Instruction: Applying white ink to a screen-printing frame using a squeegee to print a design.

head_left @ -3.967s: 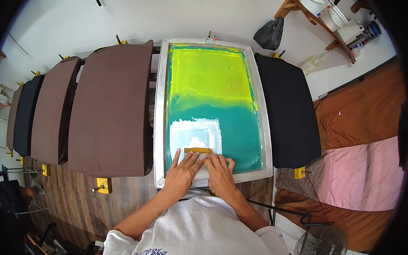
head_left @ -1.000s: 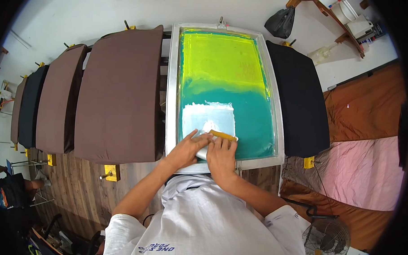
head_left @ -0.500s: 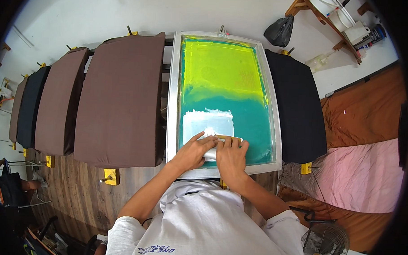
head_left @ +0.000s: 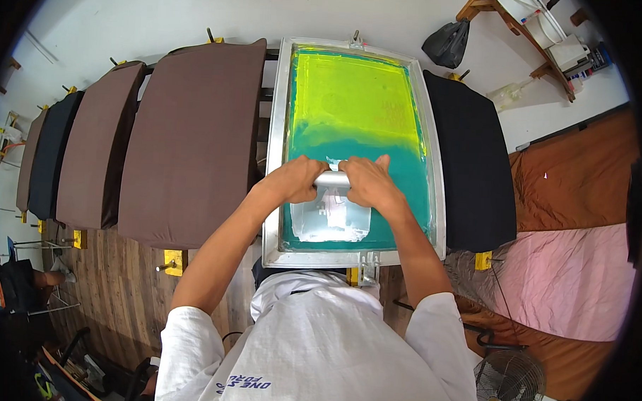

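A squeegee (head_left: pixel 332 178) with a silvery handle is gripped from both sides. My left hand (head_left: pixel 298 179) wraps its left end and my right hand (head_left: pixel 370 181) its right end, fingers curled over the far side. Beneath it lies a screen printing frame (head_left: pixel 269 220) of pale metal. Its mesh (head_left: pixel 398 228) is teal near me and yellow-green at the far half. On my side of the squeegee shows a whitish ink patch (head_left: pixel 334 226) with a lighter design in it. The squeegee's blade is hidden under the hands and handle.
Brown fabric-covered boards (head_left: pixel 192 146) stand in a row at left; a black-covered one (head_left: pixel 469 163) is close at right. Metal clamps (head_left: pixel 368 268) sit at the frame's near edge. A black bag (head_left: pixel 445 43) hangs beside a wooden shelf. A fan (head_left: pixel 510 384) stands at lower right.
Both hands have moved away from me with the squeegee, from the frame's near end to its middle. The white patch's near part is now uncovered.
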The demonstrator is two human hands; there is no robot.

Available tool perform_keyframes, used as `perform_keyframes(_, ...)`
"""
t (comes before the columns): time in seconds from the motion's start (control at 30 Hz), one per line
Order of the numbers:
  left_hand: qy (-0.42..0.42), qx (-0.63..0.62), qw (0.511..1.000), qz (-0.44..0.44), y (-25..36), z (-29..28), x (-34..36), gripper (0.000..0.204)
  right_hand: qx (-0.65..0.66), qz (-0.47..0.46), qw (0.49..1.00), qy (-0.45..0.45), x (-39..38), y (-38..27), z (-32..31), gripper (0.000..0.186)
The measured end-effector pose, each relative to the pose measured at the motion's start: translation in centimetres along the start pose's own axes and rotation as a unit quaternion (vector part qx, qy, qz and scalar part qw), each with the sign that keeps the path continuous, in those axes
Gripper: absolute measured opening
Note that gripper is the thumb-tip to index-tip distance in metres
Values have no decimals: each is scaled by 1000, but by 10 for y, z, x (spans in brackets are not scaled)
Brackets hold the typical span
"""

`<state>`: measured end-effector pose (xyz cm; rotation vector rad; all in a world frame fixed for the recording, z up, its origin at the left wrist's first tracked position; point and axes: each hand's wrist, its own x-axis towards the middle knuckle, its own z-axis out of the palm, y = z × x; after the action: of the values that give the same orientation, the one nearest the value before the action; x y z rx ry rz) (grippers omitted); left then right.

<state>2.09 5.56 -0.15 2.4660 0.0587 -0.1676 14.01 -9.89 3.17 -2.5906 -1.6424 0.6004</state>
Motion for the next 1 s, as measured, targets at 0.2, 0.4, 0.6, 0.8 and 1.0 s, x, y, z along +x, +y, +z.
perform_keyframes(0.2,3,-60,998,19,1,14,-3,47,-20,4,999,25,-11,-2,6,26)
perform_keyframes(0.4,80,-44,995,37,14,42,-31,68,-91,-28,982,163,-38,-20,39,24)
perform_keyframes(0.6,128,8,992,13,12,95,-60,83,-146,-53,971,179,-59,-34,79,28)
perform_keyframes(0.8,137,-4,990,-4,32,86,-65,76,-111,-79,979,150,-65,-25,63,29)
perform_keyframes(1.0,152,30,988,-12,48,69,-63,64,-53,-95,984,142,-65,-16,45,37)
